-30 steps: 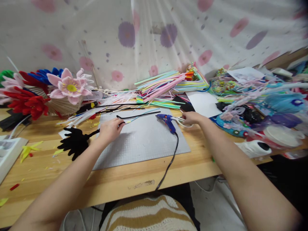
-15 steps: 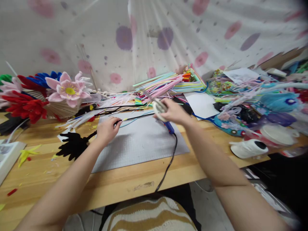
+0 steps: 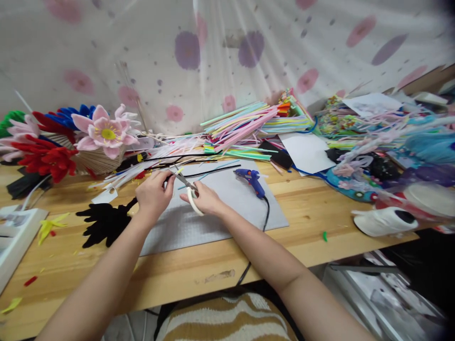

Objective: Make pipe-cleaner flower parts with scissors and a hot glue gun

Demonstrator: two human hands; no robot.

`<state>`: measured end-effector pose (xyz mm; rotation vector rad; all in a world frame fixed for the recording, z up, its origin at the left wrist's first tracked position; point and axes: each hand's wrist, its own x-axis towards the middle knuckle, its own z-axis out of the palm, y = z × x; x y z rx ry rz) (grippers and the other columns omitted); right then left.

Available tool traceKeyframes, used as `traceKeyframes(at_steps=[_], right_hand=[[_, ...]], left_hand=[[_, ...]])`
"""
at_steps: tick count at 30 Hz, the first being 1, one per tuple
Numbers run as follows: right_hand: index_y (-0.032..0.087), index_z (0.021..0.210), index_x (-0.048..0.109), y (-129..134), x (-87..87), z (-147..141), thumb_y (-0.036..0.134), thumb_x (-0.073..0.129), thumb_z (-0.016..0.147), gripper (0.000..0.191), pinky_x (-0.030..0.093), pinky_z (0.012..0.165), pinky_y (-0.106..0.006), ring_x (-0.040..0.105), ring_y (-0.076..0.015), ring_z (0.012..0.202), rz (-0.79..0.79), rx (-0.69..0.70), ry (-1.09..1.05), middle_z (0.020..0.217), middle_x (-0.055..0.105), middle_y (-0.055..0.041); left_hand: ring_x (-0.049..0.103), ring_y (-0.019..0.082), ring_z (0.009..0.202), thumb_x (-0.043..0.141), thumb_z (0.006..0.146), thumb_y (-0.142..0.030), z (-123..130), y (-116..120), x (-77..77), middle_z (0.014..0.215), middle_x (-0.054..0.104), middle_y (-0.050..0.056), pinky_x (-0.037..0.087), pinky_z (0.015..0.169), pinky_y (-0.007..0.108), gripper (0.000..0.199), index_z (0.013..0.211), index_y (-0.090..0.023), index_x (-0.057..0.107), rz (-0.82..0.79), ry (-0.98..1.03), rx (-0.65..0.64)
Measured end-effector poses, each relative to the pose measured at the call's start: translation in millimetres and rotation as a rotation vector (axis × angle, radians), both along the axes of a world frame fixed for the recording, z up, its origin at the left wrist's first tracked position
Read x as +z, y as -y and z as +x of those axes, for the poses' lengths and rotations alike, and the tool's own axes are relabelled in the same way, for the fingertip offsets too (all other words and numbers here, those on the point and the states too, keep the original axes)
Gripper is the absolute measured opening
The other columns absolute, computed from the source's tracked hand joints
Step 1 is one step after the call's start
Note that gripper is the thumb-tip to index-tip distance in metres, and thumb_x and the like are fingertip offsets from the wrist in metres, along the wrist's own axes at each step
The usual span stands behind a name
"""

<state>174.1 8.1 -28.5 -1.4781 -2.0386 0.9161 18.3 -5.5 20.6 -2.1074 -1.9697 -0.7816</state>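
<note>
My left hand (image 3: 154,192) is closed in a pinch on a black pipe cleaner (image 3: 220,170), which sticks out to the right over the grey mat (image 3: 213,227). In my right hand (image 3: 208,196) are scissors with white handles (image 3: 194,202). Their blades (image 3: 183,179) point up and left, close to my left fingertips, across the black pipe cleaner; whether they touch it I cannot tell. A black fuzzy leaf-like piece (image 3: 104,222) lies by my left forearm. On the mat's right part rests a blue glue gun (image 3: 251,181).
Bundles of coloured pipe cleaners (image 3: 245,125) lie along the back. Fuzzy flowers (image 3: 106,132) stand at the left, above a white box-like object (image 3: 21,241). A white thread spool (image 3: 384,221) lies at the right. The glue gun's black cord (image 3: 266,215) runs over the front edge.
My right hand has brought the scissors left and down from above the glue gun to my left hand. The glue gun now shows fully. My left hand keeps its pinch.
</note>
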Motion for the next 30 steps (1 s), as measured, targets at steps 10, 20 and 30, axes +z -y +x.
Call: traceKeyframes(at_steps=[10, 20, 30], right_hand=[[0.021, 0.104, 0.047, -1, 3.2, -10, 0.06, 0.05, 0.075, 0.048, 0.035, 0.078, -0.031, 0.052, -0.0196, 0.093, 0.131, 0.02, -0.012, 0.1, 0.058, -0.0053], [0.021, 0.1, 0.048, 3, 12.4, -18, 0.062, 0.044, 0.079, 0.046, 0.033, 0.082, -0.035, 0.053, -0.0221, 0.096, 0.195, -0.084, 0.005, 0.097, 0.06, -0.007], [0.018, 0.1, 0.048, -6, 9.3, -21, 0.059, 0.045, 0.079, 0.046, 0.039, 0.077, -0.03, 0.054, -0.0195, 0.091, 0.116, 0.039, -0.135, 0.099, 0.059, -0.0075]], left_hand=[[0.06, 0.016, 0.089, 0.047, 0.079, -0.032, 0, 1, 6.4, 0.099, 0.067, 0.0, 0.043, 0.075, 0.024, 0.026, 0.092, -0.023, 0.067, -0.116, 0.241, -0.115], [0.06, 0.018, 0.078, 0.048, 0.075, -0.039, 3, -9, 20.9, 0.082, 0.07, -0.001, 0.041, 0.065, 0.025, 0.031, 0.089, -0.025, 0.071, -0.263, 0.304, -0.014], [0.062, 0.019, 0.076, 0.054, 0.068, -0.039, -5, -19, 16.4, 0.08, 0.071, 0.001, 0.043, 0.065, 0.026, 0.031, 0.083, -0.021, 0.073, -0.324, 0.538, -0.045]])
